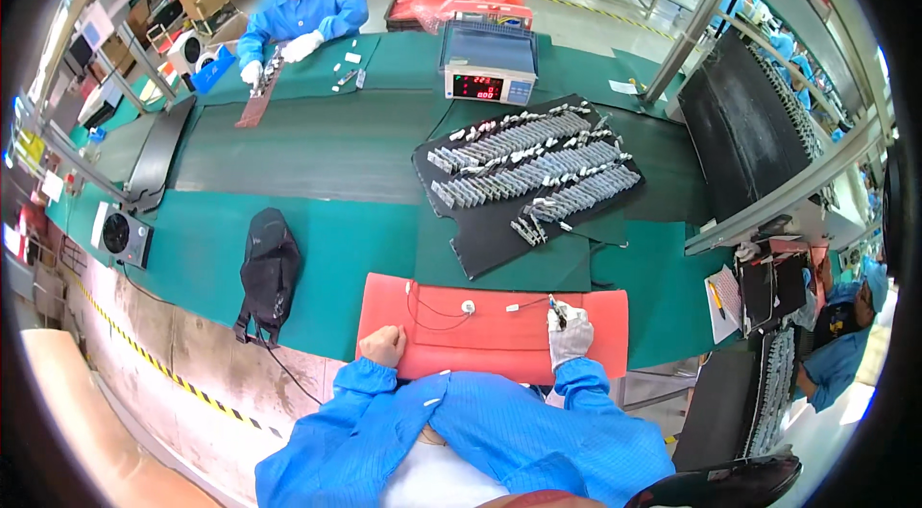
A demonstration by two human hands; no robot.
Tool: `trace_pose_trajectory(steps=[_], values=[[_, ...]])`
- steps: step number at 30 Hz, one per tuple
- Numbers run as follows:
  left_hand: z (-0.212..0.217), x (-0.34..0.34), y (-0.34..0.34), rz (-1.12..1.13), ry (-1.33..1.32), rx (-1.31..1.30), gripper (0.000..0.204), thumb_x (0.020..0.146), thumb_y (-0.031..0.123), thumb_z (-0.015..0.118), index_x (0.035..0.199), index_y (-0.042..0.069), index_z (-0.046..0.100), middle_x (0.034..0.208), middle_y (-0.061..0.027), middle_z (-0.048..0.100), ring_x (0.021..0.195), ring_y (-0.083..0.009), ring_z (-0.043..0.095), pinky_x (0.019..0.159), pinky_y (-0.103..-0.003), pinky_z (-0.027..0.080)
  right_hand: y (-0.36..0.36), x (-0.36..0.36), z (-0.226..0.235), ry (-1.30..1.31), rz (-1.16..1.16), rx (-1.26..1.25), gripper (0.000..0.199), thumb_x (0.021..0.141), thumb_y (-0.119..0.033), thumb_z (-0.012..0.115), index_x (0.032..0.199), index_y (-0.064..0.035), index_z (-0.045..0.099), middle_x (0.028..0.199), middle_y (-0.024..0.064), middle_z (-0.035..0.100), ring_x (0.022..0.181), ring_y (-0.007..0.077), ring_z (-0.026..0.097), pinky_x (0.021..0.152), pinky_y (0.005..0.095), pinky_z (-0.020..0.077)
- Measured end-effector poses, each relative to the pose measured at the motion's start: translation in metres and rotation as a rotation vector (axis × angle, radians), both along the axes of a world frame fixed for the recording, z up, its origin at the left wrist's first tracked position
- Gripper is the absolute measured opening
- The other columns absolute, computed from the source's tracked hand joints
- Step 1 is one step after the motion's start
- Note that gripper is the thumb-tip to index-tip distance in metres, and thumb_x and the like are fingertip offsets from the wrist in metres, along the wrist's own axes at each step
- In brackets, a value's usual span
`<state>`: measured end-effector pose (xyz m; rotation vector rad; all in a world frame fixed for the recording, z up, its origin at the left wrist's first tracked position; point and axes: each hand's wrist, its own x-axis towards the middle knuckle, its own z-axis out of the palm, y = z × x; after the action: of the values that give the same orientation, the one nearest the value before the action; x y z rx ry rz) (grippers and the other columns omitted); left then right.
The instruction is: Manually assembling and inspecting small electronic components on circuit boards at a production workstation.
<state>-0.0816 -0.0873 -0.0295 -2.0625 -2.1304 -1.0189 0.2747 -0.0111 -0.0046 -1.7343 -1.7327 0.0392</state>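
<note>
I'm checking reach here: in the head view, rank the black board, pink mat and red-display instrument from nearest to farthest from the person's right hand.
1. Pink mat: directly below the right hand.
2. Black board: ahead, mostly to the left.
3. Red-display instrument: ahead and left, beyond the board.

Red lit digits (487, 87) are glowing in three rows on the dark display (477, 88) of a blue-and-grey tabletop instrument (490, 49). Markings on its key panel (520, 92) are appearing too small to read.
</note>
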Motion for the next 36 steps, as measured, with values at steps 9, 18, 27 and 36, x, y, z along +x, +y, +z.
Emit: trace_pose_trajectory(steps=[9,18,27,36], values=[[-0.013,-0.018,0.009,-0.214,-0.091,-0.115,0.018,0.071,0.009,0.063,0.061,0.008,0.048,0.058,-0.0109,0.052,0.053,-0.0314,0.055,0.044,-0.040,0.040,-0.005,-0.005,-0.008,0.238,-0.004,-0.058,0.019,0.079,-0.014,0.070,0.097,-0.0108,0.067,0.077,0.0059,0.062,0.067,0.0185,0.063,0.060,0.0327,0.0505],[0.081,0.041,0.059,-0.286,-1.231,-0.417,0.008,0.086,0.004,0.059,0.092,0.000,0.060,0.071,0.0012,0.052,0.064,-0.0072,0.050,0.055,-0.023,0.041,0.019,-0.105,0.064,0.417,0.520,0.023,0.032,0.074,-0.003,0.071,0.105,-0.0074,0.064,0.085,0.0090,0.065,0.072,0.0198,0.065,0.063,0.0310,0.0528],[0.062,0.033,0.064,-0.423,-1.284,-0.687,0.026,0.096,0.020,0.046,0.095,0.000,0.062,0.069,-0.0010,0.054,0.062,-0.0080,0.052,0.052,-0.022,0.041,0.027,-0.119,0.033,0.760,0.400,-0.225,0.021,0.081,-0.001,0.065,0.102,0.0015,0.064,0.083,0.0069,0.065,0.072,0.0111,0.062,0.064,0.0239,0.0516],[0.059,0.054,0.093,-0.586,-1.305,-0.680,0.025,0.093,0.013,0.049,0.106,-0.003,0.063,0.086,-0.0036,0.063,0.074,-0.0090,0.055,0.067,-0.023,0.044,0.015,-0.101,0.062,1.267,0.216,-0.749,0.040,0.093,-0.031,0.052,0.113,0.0034,0.057,0.089,0.0103,0.064,0.068,0.0136,0.060,0.058,0.0259,0.0497]])
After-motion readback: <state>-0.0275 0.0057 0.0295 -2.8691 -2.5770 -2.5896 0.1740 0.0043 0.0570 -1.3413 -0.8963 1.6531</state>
